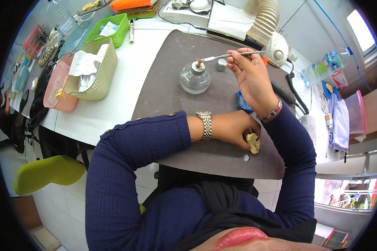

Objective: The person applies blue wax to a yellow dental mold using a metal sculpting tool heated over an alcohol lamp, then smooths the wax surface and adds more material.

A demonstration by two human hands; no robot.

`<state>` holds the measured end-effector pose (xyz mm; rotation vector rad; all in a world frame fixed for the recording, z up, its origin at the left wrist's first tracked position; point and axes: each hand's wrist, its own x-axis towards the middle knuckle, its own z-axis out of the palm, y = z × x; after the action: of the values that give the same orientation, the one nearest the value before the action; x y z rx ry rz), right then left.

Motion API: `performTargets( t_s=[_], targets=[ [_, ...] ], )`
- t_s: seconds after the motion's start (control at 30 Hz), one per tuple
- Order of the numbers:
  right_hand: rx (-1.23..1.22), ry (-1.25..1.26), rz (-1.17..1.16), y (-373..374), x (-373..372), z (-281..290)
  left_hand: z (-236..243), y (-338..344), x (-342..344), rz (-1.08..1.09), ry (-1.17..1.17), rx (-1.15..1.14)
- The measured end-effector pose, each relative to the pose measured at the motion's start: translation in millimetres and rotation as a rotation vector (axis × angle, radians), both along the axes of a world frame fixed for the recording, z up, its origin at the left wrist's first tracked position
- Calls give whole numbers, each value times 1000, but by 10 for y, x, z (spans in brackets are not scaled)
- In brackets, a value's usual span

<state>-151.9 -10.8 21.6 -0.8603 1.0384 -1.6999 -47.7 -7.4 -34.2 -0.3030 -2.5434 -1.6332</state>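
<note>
My right hand (253, 77) is raised and pinches a thin metal wax spatula (217, 57). The blade end reaches left to the wick of a round glass spirit lamp (195, 78); I cannot make out a flame. A small grey metal cap (221, 64) stands beside the lamp. Lower down, my left hand (234, 127) is closed round a pale yellow plaster dental model (253, 143), held low over the brown mat near its front edge. A blue block, perhaps wax (243, 102), is partly hidden behind my hands.
The brown mat (163, 83) covers the white table. Woven baskets (100, 81) stand left, with a green tray (123, 31) behind. A ribbed hose (266, 21) and white machine are at the back. At the right lie a black handpiece (282, 92) with coiled cord and a plastic bottle (322, 69).
</note>
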Motion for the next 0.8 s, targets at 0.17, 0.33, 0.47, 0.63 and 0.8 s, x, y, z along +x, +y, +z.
performTargets(
  t_s=[0.17, 0.33, 0.47, 0.63, 0.8],
  targets=[
    [-21, -63, 19, 283, -65, 171, 26, -16, -8, -10, -57, 162],
    [-38, -133, 123, 1023, -101, 614, 127, 55, 12, 93, -98, 560],
    [-79, -119, 131, 1344, -156, 656, 93, 84, 8, 109, -102, 699],
    [-77, -180, 37, 1346, -498, 316, 190, 63, 21, 165, -130, 654],
    [14, -146, -21, 1324, -632, 41, 143, -45, 47, 265, -6, 208]
  ],
)
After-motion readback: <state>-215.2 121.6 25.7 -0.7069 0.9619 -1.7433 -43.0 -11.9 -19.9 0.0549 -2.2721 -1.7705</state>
